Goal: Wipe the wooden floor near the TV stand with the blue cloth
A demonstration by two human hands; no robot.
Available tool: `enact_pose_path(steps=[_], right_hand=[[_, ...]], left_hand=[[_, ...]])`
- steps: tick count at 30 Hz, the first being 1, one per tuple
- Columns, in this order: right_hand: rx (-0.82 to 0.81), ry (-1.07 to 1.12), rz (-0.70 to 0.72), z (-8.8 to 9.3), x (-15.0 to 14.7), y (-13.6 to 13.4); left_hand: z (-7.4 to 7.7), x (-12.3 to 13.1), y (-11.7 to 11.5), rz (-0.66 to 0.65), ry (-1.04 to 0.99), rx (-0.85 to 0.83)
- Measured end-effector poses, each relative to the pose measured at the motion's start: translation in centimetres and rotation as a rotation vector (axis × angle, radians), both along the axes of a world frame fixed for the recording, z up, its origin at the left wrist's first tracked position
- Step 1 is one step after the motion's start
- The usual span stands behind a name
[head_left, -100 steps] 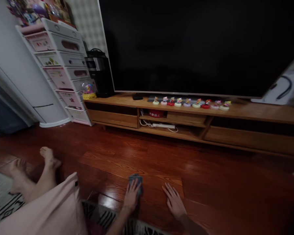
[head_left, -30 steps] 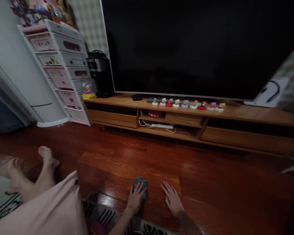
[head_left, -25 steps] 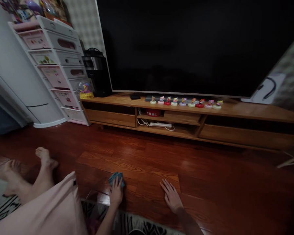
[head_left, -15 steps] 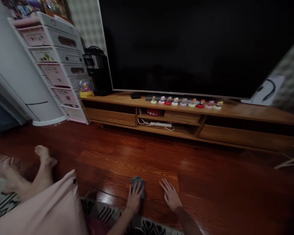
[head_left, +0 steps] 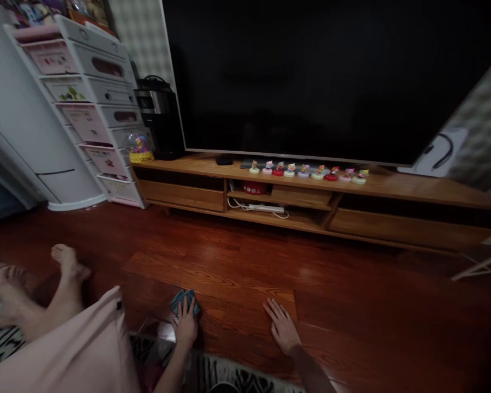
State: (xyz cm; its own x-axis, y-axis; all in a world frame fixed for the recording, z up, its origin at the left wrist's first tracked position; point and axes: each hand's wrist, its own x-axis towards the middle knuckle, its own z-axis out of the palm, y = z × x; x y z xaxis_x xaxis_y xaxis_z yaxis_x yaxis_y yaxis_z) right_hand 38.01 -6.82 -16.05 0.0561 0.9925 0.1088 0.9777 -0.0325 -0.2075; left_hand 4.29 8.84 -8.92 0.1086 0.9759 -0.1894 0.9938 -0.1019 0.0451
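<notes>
My left hand point(head_left: 185, 325) holds a folded blue-green cloth point(head_left: 177, 301) down against the glossy reddish-brown wooden floor point(head_left: 237, 273). Its fingers lie over the cloth's top, and the cloth's edges show ahead of them and to both sides. To the right, my right hand point(head_left: 283, 328) rests palm down on the bare floorboards with its fingers stretched out and a little apart. Nothing is in it.
A wooden TV stand point(head_left: 180, 192) with a row of small figurines point(head_left: 290, 170) and a large television point(head_left: 294, 82) stands ahead. Another person's bare feet point(head_left: 67, 265) and a pink cushion point(head_left: 77, 349) are at left. A patterned rug point(head_left: 245, 376) lies nearest me.
My left hand has slid the cloth to the left across the floor, away from my right hand. My right hand stays in nearly the same place.
</notes>
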Motion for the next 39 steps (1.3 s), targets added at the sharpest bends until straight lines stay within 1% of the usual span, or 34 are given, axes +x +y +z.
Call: enact_pose_path(steps=[1,2,3,5,7,8,9,10,11,12,14,15,17,19,21,22,23,24,25,27,29,31,33,34,35,36,37,39], right_hand=[[-0.001,-0.001,0.001,0.0,0.0,0.0],[0.003,-0.003,0.003,0.0,0.0,0.0],[0.008,-0.006,0.006,-0.1,0.0,0.0],[0.017,-0.014,0.011,0.0,0.0,0.0],[0.02,-0.019,0.014,0.0,0.0,0.0],[0.019,-0.021,0.015,0.0,0.0,0.0],[0.017,-0.022,0.015,0.0,0.0,0.0],[0.015,-0.022,0.013,0.0,-0.1,0.0],[0.013,-0.02,0.012,0.0,-0.1,0.0],[0.011,-0.018,0.011,0.0,-0.1,0.0],[0.008,-0.015,0.007,0.1,-0.2,0.0],[0.007,-0.015,0.007,0.2,-0.2,0.0],[0.007,-0.014,0.007,0.4,-0.3,0.0],[0.006,-0.012,0.005,0.5,-0.3,-0.1],[0.005,-0.009,0.003,0.6,-0.3,-0.1],[0.004,-0.008,0.004,0.6,-0.3,-0.1],[0.004,-0.007,0.007,0.6,-0.3,-0.1],[0.005,-0.007,0.01,0.6,-0.3,-0.1],[0.008,-0.009,0.011,0.6,-0.3,-0.1],[0.014,-0.014,0.013,0.6,-0.3,0.0],[0.018,-0.022,0.01,0.5,-0.3,0.0],[0.023,-0.031,0.012,0.4,-0.3,-0.1],[0.032,-0.038,0.015,0.3,-0.3,-0.1],[0.035,-0.039,0.016,0.2,-0.3,-0.1],[0.037,-0.037,0.017,0.2,-0.2,-0.1],[0.039,-0.035,0.019,0.1,-0.2,-0.1],[0.043,-0.031,0.02,0.1,-0.2,-0.1],[0.052,-0.023,0.025,0.0,-0.1,-0.1]], left_hand=[[-0.2,0.4,-0.5,-0.02,0.016,0.0],[-0.6,1.2,-1.1,-0.07,0.025,-0.002],[-0.9,2.4,-1.9,-0.148,0.022,-0.008],[-1.9,5.2,-3.8,-0.376,-0.024,-0.038],[-2.8,8.1,-5.6,-0.638,-0.103,-0.113],[-3.1,9.3,-6.3,-0.745,-0.142,-0.152],[-3.3,10.2,-6.8,-0.822,-0.175,-0.182],[-3.4,10.8,-7.0,-0.868,-0.202,-0.198],[-3.3,11.0,-6.8,-0.883,-0.22,-0.2],[-3.1,10.7,-6.4,-0.863,-0.228,-0.186],[-2.3,9.1,-4.9,-0.737,-0.201,-0.145],[-1.8,7.8,-3.9,-0.629,-0.168,-0.115],[-0.8,4.8,-1.9,-0.373,-0.1,-0.067],[0.0,2.0,-0.4,-0.144,-0.061,-0.03],[0.6,0.2,0.2,-0.009,-0.03,-0.015],[0.8,-0.1,0.2,0.017,-0.012,-0.019],[0.8,0.0,-0.1,0.014,0.006,-0.029],[0.8,0.5,-0.5,-0.017,0.02,-0.042],[0.7,1.4,-1.2,-0.077,0.027,-0.055],[0.2,4.0,-3.0,-0.264,0.004,-0.089],[-0.6,6.9,-5.1,-0.509,-0.082,-0.149],[-1.2,9.4,-6.9,-0.723,-0.175,-0.222],[-1.5,10.8,-7.7,-0.845,-0.235,-0.263],[-1.5,10.9,-7.7,-0.867,-0.247,-0.267],[-1.3,10.7,-7.2,-0.856,-0.248,-0.258],[-1.1,10.2,-6.5,-0.815,-0.237,-0.239],[-0.8,9.2,-5.5,-0.748,-0.216,-0.208],[-0.2,6.6,-3.3,-0.54,-0.15,-0.141]])
